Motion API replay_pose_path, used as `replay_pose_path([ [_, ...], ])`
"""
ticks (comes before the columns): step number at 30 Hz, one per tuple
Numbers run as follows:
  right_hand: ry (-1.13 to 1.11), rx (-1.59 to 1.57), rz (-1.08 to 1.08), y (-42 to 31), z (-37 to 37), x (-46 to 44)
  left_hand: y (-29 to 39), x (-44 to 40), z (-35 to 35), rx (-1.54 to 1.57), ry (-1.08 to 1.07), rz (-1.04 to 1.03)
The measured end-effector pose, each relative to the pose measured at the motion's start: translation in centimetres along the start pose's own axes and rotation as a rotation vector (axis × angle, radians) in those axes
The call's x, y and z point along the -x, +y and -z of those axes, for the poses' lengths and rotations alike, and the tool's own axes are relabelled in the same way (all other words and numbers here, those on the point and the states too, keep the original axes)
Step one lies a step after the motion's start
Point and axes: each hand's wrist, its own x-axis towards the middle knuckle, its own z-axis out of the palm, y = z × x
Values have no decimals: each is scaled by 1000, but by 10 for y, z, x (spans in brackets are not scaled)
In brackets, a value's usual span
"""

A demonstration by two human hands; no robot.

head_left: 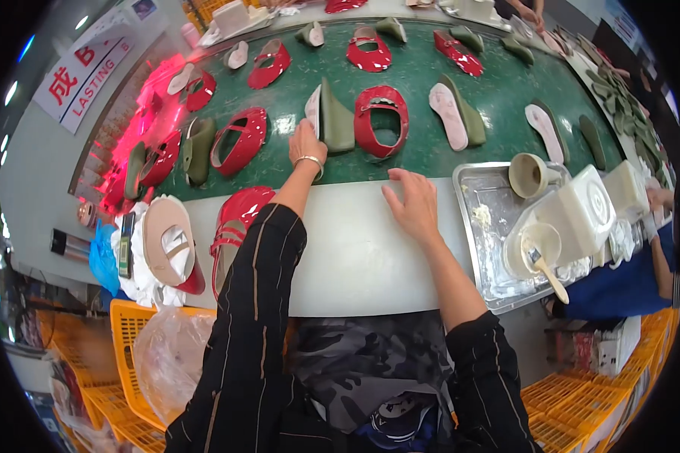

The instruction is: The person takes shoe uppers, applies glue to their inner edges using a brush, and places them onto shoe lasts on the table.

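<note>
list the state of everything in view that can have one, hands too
left hand: at the pale insole, grip unclear
right hand: open, holding nothing
centre red upper: strap across its opening
round cup: tipped, mouth facing left
brush: bristles in the bowl, handle over the rim
bowl: upright
metal tray: smeared with white residue
clear bag: crumpled, in an orange crate

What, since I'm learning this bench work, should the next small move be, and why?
Probably close the left hand on the pale insole and draw it toward the light-grey board: the left fingers are at it, and the right hand is open, holding nothing.
</note>
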Motion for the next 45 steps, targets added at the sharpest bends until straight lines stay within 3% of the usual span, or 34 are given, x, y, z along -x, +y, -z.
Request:
replay_pose_path([
  [6, 15, 51, 19, 2, -3, -2, 0, 4, 3, -135, 81, -161],
  [7, 14, 56, 25, 2, -4, -2, 6, 7, 2, -79, 88, -67],
  [10, -33, 46, 49, 7, -9, -2, 45, 43, 22, 65, 170, -35],
  [14, -39, 51, 84, 8, -15, 2, 74, 99, 11, 303, -178, -241],
  [16, -28, 44, 88, 6, -8, 2, 84, 132, 13, 203, -357, -324],
  [18, -23, 64, 138, 16, -11, 3, 82, 158, 2, 264, -284, -354],
  [20, -32, 113, 111, 21, -9, 5, 71, 175, -12, 231, -54, -414],
  [24, -111, 137, 151, -2, -3, 8, 65, 217, 51, 310, -189, -441],
  [28, -117, 158, 161, -1, -3, 7, 38, 241, 75, 320, -182, -469],
  [30, -127, 153, 126, -1, -3, 7, 28, 257, 107, 584, -274, -452],
  [32, -131, 149, 136, -5, 1, 7, 23, 264, 167, 617, -80, -411],
  [33, -137, 141, 130, -5, 0, 7, 12, 262, 196, 451, 95, -433],
  [35, -115, 148, 157, -3, -2, 7, -17, 259, 232, 347, 527, -223],
  [36, -125, 141, 155, -3, -3, 8, -47, 257, 239, 477, 663, 23],
  [37, -122, 144, 153, -3, -3, 9, -85, 248, 246, 440, 799, 66],
  [39, -120, 151, 149, -5, -3, 8, -132, 245, 261, 442, 857, 301],
  [40, -125, 151, 144, -6, -2, 7, -145, 244, 266, 443, 854, 304],
  [42, -137, 156, 137, -7, -1, 9, -169, 242, 271, 878, 633, 696],
  [45, -138, 164, 138, -6, -2, 9, -197, 237, 273, 1131, 431, 741],
])
